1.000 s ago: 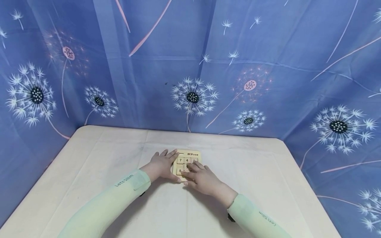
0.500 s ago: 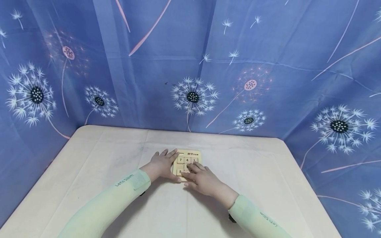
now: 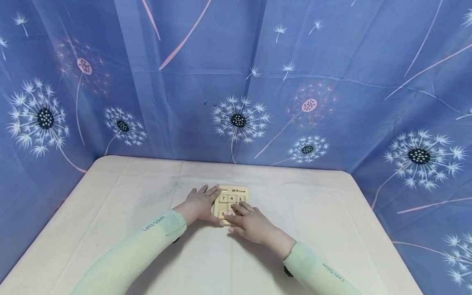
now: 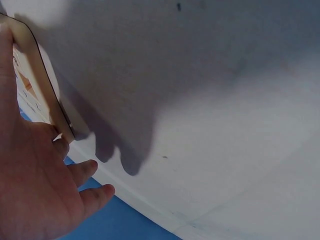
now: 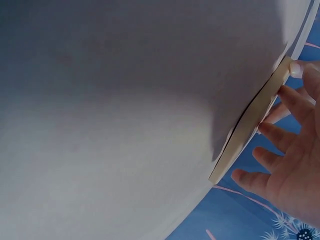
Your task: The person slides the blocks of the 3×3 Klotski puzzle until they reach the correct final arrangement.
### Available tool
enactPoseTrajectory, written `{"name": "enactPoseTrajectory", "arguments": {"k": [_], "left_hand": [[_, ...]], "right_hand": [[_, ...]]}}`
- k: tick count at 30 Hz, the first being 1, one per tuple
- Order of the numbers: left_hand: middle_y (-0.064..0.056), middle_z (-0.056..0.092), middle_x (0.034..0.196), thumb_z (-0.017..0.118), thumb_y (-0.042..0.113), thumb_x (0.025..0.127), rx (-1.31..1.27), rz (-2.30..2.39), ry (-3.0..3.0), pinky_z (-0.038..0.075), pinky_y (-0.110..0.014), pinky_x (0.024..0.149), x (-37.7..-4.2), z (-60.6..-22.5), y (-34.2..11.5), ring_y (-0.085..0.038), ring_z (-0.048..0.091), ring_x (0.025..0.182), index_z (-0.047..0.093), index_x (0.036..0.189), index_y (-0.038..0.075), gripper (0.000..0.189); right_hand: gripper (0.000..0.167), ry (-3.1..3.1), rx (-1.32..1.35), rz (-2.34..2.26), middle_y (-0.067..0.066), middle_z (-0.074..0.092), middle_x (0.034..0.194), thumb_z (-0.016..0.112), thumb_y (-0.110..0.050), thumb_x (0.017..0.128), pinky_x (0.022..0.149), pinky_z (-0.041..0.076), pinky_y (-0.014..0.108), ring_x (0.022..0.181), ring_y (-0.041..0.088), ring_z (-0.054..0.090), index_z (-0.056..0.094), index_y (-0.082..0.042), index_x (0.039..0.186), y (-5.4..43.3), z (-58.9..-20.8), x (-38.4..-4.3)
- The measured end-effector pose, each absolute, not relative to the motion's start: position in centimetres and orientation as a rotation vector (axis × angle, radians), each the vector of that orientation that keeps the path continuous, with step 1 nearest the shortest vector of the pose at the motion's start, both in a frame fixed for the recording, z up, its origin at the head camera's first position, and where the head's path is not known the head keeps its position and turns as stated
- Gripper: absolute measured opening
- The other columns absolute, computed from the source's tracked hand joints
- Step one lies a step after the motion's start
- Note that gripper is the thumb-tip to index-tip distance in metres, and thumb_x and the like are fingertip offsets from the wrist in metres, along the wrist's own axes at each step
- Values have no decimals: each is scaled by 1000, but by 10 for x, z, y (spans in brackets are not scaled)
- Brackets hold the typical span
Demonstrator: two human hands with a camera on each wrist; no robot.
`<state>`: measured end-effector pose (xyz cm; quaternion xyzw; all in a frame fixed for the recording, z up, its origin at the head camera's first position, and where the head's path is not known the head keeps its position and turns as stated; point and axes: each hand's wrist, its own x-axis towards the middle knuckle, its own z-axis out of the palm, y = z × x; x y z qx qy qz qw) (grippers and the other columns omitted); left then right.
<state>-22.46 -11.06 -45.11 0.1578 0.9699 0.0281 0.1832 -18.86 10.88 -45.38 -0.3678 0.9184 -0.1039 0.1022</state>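
At lower centre of frame, my left grip (image 3: 200, 206) holds the board (image 3: 228, 189) between wide-spread thumb and forefinger, apparently to steady it while my right grip (image 3: 254, 224), loosely spread, touches tiles (image 3: 223, 198), clasping nothing.

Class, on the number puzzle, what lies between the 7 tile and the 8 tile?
No tile: the head view shows a bare slot between the 7 tile and the 8 tile.

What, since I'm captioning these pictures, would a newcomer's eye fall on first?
Probably the blue curtain, printed with big dandelions, behind the pale table. Next comes the small yellow board of numbered tiles lying on the table, with the left hand touching its left side and the right hand over its lower right part.
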Motion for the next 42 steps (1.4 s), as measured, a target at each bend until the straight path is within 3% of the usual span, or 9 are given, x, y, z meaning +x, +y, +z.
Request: {"name": "enactPoseTrajectory", "arguments": {"k": [24,42], "left_hand": [[-1,22,173,77,71,75,452,109,2751,27,-62,127,-220,-444,-111,-38,26,159,29,163,14,115],[2,20,174,75,74,75,471,93,2751,28,-61,127,-222,-448,-111,-38,25,159,27,164,16,116]], "right_hand": [[47,2724,-1108,-255,16,45,161,59,-45,101,113,39,74,151,46,37,62,-23,142,109,-451,-189],[50,2783,-1175,-272,18,49,157,56,-42,103,111,43,72,147,47,43,58,-17,146,109,-457,-203]]}}
